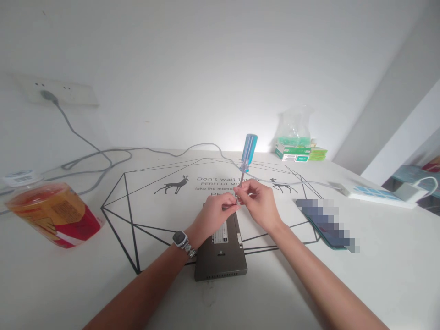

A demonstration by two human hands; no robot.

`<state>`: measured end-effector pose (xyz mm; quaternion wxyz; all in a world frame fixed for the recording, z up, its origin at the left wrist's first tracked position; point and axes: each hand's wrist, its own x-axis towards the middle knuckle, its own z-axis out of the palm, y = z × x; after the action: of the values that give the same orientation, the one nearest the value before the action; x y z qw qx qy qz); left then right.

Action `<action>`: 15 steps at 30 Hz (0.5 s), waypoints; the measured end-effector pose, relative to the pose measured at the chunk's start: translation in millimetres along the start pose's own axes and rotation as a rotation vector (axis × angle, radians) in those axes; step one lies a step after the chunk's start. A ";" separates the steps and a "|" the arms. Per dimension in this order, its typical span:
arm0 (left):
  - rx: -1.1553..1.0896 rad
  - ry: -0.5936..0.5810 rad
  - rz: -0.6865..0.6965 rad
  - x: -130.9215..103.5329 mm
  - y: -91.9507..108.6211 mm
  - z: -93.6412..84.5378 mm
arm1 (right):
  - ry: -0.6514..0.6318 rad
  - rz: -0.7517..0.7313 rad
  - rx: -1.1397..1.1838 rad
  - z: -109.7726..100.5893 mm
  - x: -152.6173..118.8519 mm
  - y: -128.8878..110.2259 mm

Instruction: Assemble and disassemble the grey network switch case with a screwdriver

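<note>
A screwdriver (249, 153) with a clear blue handle stands nearly upright, handle up. My right hand (261, 204) pinches its metal shaft low down, between thumb and fingers. My left hand (216, 213), with a watch (180, 239) on the wrist, is closed in a pinch right beside the shaft's lower end. Whatever lies between those left fingertips is too small and hidden to make out. Beneath both hands a flat dark grey box-shaped device (222, 266) lies on the table, with a white label and a row of vent slots along its near edge. My left hand covers part of its far end.
On the left stands a bottle (55, 215) with a red and yellow label. A grey cable (151, 149) runs from the wall socket (62, 91) to a white power strip (371, 195) at right. A partly blurred dark flat object (319, 222) lies nearer. Small green-white boxes (292, 153) stand behind.
</note>
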<state>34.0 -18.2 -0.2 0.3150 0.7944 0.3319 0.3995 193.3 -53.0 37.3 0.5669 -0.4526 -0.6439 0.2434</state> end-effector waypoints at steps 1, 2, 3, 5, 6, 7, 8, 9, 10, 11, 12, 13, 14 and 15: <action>-0.003 -0.009 0.007 -0.1 0.7 0.1 | -0.005 -0.004 -0.005 -0.5 0.1 0.2; -0.002 -0.022 0.021 -0.3 1.4 -0.1 | -0.013 -0.011 -0.017 -0.9 0.2 0.1; 0.005 -0.039 0.038 -0.5 1.9 -0.5 | -0.021 -0.019 -0.033 -1.2 0.2 -0.2; 0.041 -0.071 0.065 -0.8 2.2 -2.0 | -0.035 -0.031 -0.062 -1.5 -0.1 -1.1; 0.065 -0.083 0.070 -0.9 1.9 -2.8 | -0.043 -0.035 -0.073 -1.5 -0.3 -1.7; 0.090 -0.093 0.072 -0.9 1.5 -3.6 | -0.050 -0.037 -0.081 -1.6 -0.5 -2.4; 0.113 -0.102 0.074 -0.8 0.9 -4.2 | -0.058 -0.037 -0.086 -1.8 -0.7 -3.1; 0.127 -0.109 0.075 -0.7 0.3 -4.8 | -0.065 -0.036 -0.090 -1.9 -1.0 -3.8; 0.133 -0.114 0.077 -0.4 -0.2 -5.1 | -0.073 -0.036 -0.095 -2.0 -1.2 -4.4; 0.134 -0.117 0.079 -0.2 -0.6 -5.2 | -0.079 -0.037 -0.101 -1.9 -1.4 -5.1; 0.130 -0.115 0.079 -0.1 -0.9 -5.2 | -0.082 -0.039 -0.104 -1.7 -1.5 -5.6; 0.122 -0.109 0.077 0.0 -1.1 -5.1 | -0.081 -0.040 -0.103 -1.3 -1.5 -5.9; 0.111 -0.102 0.074 -0.1 -1.2 -4.8 | -0.074 -0.039 -0.096 -0.7 -1.5 -5.9; 0.099 -0.092 0.068 -0.3 -1.3 -4.5 | -0.060 -0.036 -0.081 0.0 -1.4 -5.5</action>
<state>29.7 -16.6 0.9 0.2765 0.8373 0.3092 0.3562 191.5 -56.8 41.2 0.5327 -0.4563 -0.6778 0.2203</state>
